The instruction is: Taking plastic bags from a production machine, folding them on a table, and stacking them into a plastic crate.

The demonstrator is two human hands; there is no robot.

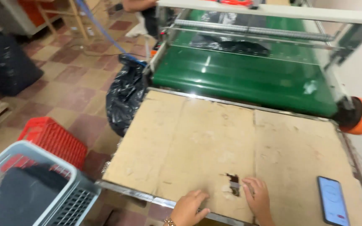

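Grey crate [70, 196] holds dark cloth [19, 196]; left hand [188, 208] and right hand [258, 199] rest open, empty, on cardboard [197, 142]

Lighting is looking soft and even, indoor, fairly bright, nothing casting hard shadows. A white streak of glare is sitting on the green conveyor belt [239, 77], and the phone screen [332, 200] is glowing a bit. The whole frame is smearing with motion blur, worst toward the edges and the far background.

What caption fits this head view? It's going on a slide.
Both hands, left hand and right hand, rest on a cardboard-covered table before a green conveyor belt.
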